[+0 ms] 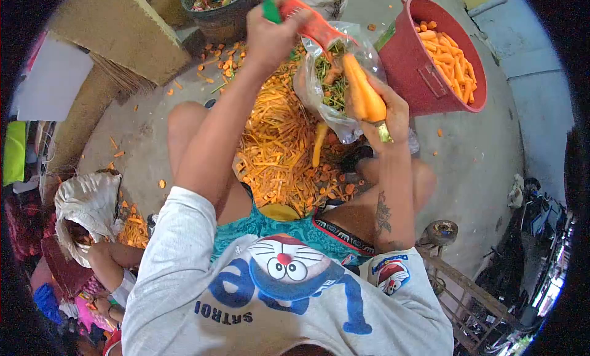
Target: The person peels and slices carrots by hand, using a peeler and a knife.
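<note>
My left hand (270, 36) is closed around an orange-red peeler (316, 27) with a green end, raised over the pile. My right hand (390, 110) grips a large peeled carrot (364, 89), its green stem end pointing down toward my wrist. The peeler's far end is close to the carrot's upper tip. Behind the carrot stands a clear plastic bag (344, 119) with green stems and trimmings inside. Between my legs lies a heap of orange carrot peelings (273, 147), and an orange strip (319, 144) shows below the bag.
A red tub (402, 73) of peeled carrots leans at upper right. A dark bin (221, 18) with rubbish stands at the top. Carrot tops and slices litter the floor. At left are a white sack (89, 202) and another person's leg (114, 261); a wooden frame (467, 285) lies lower right.
</note>
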Available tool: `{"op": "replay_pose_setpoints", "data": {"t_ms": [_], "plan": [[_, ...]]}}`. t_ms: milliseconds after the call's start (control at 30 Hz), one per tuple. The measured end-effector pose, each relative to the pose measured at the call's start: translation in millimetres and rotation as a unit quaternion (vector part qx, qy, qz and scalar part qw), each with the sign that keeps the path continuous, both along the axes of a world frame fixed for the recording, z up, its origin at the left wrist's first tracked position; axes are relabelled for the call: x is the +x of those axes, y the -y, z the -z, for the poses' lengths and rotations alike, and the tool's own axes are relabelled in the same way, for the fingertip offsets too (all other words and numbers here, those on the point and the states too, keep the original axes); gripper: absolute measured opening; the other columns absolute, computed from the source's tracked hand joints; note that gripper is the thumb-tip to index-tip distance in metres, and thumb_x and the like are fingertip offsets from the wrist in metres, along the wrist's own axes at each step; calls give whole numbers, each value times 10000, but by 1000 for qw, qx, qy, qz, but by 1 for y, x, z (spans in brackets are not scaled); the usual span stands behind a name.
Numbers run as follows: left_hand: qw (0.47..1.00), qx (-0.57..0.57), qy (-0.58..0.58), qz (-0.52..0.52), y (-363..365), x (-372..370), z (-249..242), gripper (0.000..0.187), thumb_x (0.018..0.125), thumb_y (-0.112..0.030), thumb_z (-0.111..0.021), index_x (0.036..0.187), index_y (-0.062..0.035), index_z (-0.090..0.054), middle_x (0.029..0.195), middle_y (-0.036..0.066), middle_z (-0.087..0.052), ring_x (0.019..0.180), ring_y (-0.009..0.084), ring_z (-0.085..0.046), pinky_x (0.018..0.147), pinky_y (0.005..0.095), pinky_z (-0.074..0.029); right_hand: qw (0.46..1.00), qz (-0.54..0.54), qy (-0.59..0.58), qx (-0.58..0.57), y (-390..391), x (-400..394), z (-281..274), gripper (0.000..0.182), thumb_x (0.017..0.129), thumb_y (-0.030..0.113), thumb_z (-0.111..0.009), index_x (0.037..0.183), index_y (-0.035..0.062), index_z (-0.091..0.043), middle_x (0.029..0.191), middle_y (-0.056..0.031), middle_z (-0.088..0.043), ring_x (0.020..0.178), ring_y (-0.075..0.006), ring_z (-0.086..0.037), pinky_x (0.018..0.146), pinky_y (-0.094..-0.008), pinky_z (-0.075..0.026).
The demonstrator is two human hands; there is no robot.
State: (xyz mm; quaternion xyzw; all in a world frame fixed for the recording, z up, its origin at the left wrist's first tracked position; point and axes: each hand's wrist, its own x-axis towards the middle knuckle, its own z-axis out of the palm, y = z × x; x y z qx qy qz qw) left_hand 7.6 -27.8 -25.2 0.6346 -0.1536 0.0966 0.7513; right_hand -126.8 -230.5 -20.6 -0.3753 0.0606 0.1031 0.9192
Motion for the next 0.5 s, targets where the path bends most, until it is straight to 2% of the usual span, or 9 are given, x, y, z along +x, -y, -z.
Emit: {"op": "replay_pose_setpoints", "data": {"t_ms": [100, 133, 167, 233, 267, 300, 367, 467, 500], "plan": [[999, -34, -5, -5, 4, -4, 3, 151, 890, -156, -770, 969, -50, -697, 770, -25, -673, 627, 51, -589, 530, 223, -447, 998, -42, 10, 43, 18, 7, 20, 457, 1034, 182, -487, 1410, -77, -504, 1228, -153, -667, 1025, -211, -684, 897, -331, -549], [999, 29, 22, 5, 12, -17, 10, 158, 889, -157, -777, 963, -45, -694, 806, -17, -686, 677, 66, -612, 579, 238, -482, 997, -50, 52, 40, 27, 10, 34, 443, 1040, 193, -484, 1394, -71, -517, 1172, -147, -685, 995, -216, -694, 851, -330, -565], [999, 29, 21, 8, 20, -33, 7, 158, 889, -157, -777, 963, -45, -694, 806, -17, -686, 677, 66, -612, 579, 238, -482, 997, -47, 50, 40, 19, 7, 26, 443, 1040, 193, -484, 1394, -71, -517, 1172, -147, -685, 995, -216, -694, 851, -330, -565], [983, 12, 121, 134, 30, -56, -1, 162, 890, -155, -782, 959, -41, -691, 835, -10, -695, 729, 80, -631, 625, 254, -505, 990, 105, -32, -88, -4, 1, 2, 421, 1041, 213, -498, 1356, -62, -544, 1118, -133, -695, 941, -208, -701, 798, -326, -575], [992, 46, 97, 71, 26, -42, 3, 151, 893, -150, -782, 952, -47, -689, 814, -14, -691, 690, 68, -624, 585, 244, -491, 990, 105, -39, -88, -1, -2, 5, 421, 1041, 213, -498, 1356, -62, -544, 1118, -133, -695, 941, -208, -701, 798, -326, -575], [992, 47, 91, 71, 17, -24, 10, 151, 893, -150, -782, 952, -47, -689, 814, -14, -691, 690, 68, -624, 585, 244, -491, 996, 51, -13, -75, 3, -4, 6, 415, 1041, 221, -503, 1342, -60, -555, 1122, -131, -696, 929, -205, -703, 803, -326, -574], [999, -31, 10, -6, 0, 5, 4, 155, 892, -157, -783, 952, -50, -688, 797, -11, -691, 636, 56, -605, 541, 230, -470, 998, -1, 24, -58, 8, -4, 5, 410, 1040, 229, -508, 1327, -58, -565, 1127, -129, -696, 916, -202, -705, 809, -325, -573], [1000, -3, 4, 28, 8, -25, -2, 162, 889, -161, -782, 953, -50, -684, 783, -14, -679, 632, 55, -600, 545, 229, -475, 998, -33, 25, -36, 9, 0, 1, 411, 1028, 232, -504, 1328, -42, -568, 1077, -111, -684, 870, -192, -663, 733, -326, -542], [999, 11, -6, 45, 15, -37, -2, 165, 888, -163, -782, 954, -50, -682, 776, -16, -673, 630, 54, -597, 547, 229, -477, 998, 26, -14, -63, 2, 1, -2, 418, 1025, 235, -507, 1334, -41, -563, 1070, -115, -682, 842, -186, -654, 697, -313, -530]]}}
